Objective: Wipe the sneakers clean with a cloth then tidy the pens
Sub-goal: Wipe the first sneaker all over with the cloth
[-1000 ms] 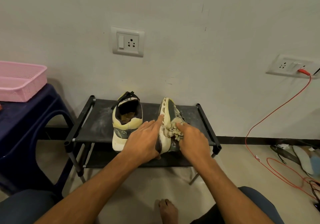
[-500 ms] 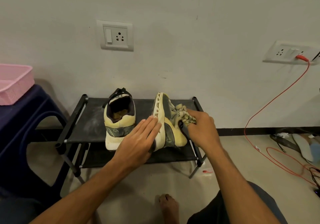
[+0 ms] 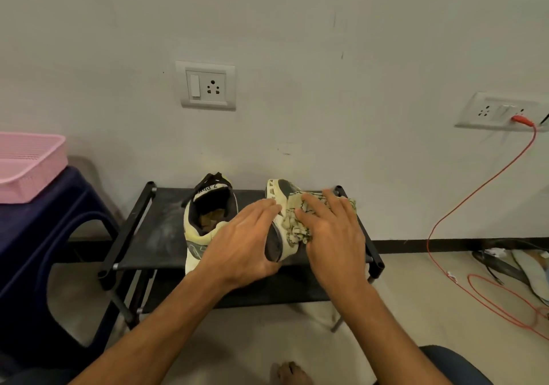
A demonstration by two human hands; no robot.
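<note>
Your right hand (image 3: 332, 236) has gone from a bunched grip to flat, spread fingers pressing the cloth (image 3: 297, 225) on the tipped sneaker (image 3: 276, 245), at the rack's (image 3: 142, 236) right front. Your left hand (image 3: 243, 242) stays flat on the sole, apparently bracing. Wiping continues.

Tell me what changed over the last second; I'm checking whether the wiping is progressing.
The right hand pushed the cloth along the side of the tilted sneaker toward the wall, then flattened over it, fingers spread. The left hand still braces its sole; the other sneaker stayed upright on the rack.
</note>
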